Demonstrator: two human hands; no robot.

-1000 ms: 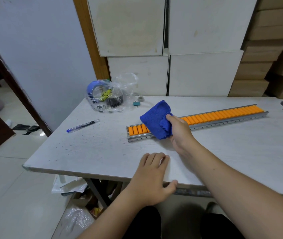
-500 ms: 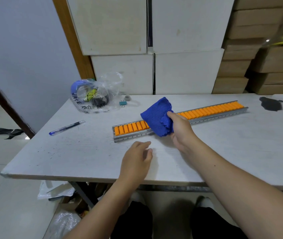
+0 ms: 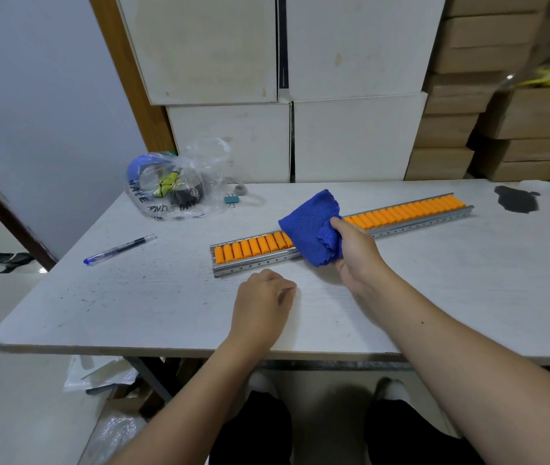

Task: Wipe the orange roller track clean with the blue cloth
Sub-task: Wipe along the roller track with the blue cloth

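The orange roller track (image 3: 407,213), orange rollers in a metal channel, lies slantwise across the white table (image 3: 132,303), its left end nearer me. My right hand (image 3: 355,253) grips the folded blue cloth (image 3: 312,226) and presses it onto the track left of its middle, hiding several rollers. My left hand (image 3: 265,298) rests on the table just in front of the track's left end, fingers curled, holding nothing and apart from the track.
A blue pen (image 3: 119,249) lies on the table's left. A clear plastic bag (image 3: 179,182) with items, a binder clip (image 3: 230,200) and a small tape roll (image 3: 240,188) sit at the back. A dark stain (image 3: 516,199) marks the far right. Stacked boxes (image 3: 357,135) stand behind.
My left hand has lifted from flat at the near edge and moved forward toward the track's left end, fingers curling. The cloth has slid rightward along the track, uncovering more rollers at its left.
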